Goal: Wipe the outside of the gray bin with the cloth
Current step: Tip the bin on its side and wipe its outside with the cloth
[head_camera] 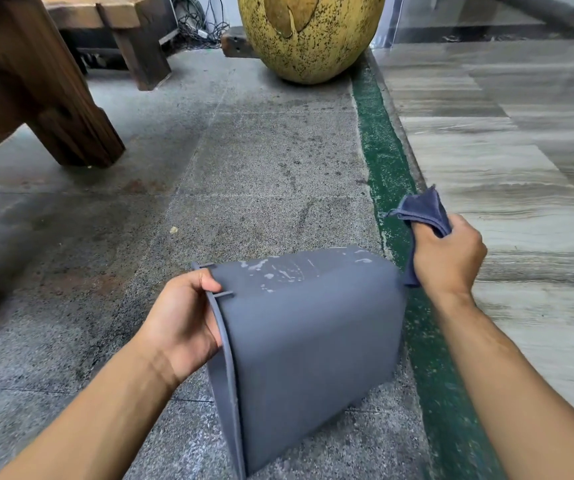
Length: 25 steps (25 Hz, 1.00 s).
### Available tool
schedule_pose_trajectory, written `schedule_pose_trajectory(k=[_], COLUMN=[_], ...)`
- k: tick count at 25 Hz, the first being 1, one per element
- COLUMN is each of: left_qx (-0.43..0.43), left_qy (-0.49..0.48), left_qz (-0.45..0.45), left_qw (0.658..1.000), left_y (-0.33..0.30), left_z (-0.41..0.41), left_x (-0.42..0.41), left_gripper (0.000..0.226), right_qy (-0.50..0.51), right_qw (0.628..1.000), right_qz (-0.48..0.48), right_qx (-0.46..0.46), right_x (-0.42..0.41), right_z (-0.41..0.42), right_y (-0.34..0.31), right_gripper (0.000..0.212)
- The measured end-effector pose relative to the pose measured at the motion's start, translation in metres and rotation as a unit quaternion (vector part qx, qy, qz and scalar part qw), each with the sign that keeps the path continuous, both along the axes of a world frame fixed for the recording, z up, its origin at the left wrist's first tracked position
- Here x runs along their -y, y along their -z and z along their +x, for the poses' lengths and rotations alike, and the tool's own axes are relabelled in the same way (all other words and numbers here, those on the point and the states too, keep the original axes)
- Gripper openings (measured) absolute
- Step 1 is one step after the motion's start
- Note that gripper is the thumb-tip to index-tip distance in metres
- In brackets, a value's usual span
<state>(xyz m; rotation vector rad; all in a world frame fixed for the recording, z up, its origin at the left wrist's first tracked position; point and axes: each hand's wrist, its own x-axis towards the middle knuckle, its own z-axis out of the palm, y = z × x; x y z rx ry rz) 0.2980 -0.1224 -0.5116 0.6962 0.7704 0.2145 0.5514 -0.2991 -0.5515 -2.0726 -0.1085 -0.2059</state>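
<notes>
The gray bin [306,341] lies on its side above the floor, its open rim facing left and its base to the right. Pale smears mark its upper side. My left hand [181,323] grips the rim, fingers curled over the edge. My right hand [448,258] is just past the bin's base at the right, closed around a folded dark blue cloth [424,213]. The cloth sticks up from the fist and also hangs down beside the bin's base; whether it touches the bin is unclear.
The floor is speckled gray stone, with a green painted strip [382,161] running along the right and striped marble tiles [503,168] beyond it. A dark wooden bench leg [46,98] stands far left. A large yellow speckled jar [310,32] stands ahead.
</notes>
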Motion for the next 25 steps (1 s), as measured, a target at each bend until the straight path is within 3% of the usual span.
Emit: schedule_pose_trajectory(k=[3, 6, 8, 11, 18, 25], left_qx=[0.017, 0.006, -0.006, 0.001, 0.041, 0.050], left_qy=[-0.003, -0.008, -0.006, 0.013, 0.043, 0.038], left_qz=[0.012, 0.047, 0.076, 0.098, 0.110, 0.063], left_qw=[1.000, 0.999, 0.997, 0.995, 0.992, 0.996], left_y=[-0.005, -0.005, -0.004, -0.006, -0.007, 0.000], left_z=[0.004, 0.005, 0.003, 0.002, 0.003, 0.001], left_x=[0.009, 0.014, 0.012, 0.012, 0.016, 0.017], left_gripper=[0.055, 0.060, 0.068, 0.070, 0.058, 0.056], right_qy=[-0.123, -0.288, -0.337, -0.354, -0.360, -0.371], right_qw=[0.992, 0.957, 0.937, 0.929, 0.923, 0.912], right_qz=[0.000, -0.040, -0.078, -0.074, -0.113, -0.153], right_qx=[0.004, 0.013, 0.050, 0.081, 0.078, 0.086], right_x=[-0.018, -0.040, -0.053, -0.070, -0.084, -0.085], right_z=[-0.038, -0.092, -0.120, -0.144, -0.151, -0.153], right_y=[-0.033, -0.047, -0.047, -0.046, -0.040, -0.028], right_gripper=[0.024, 0.019, 0.018, 0.013, 0.024, 0.027])
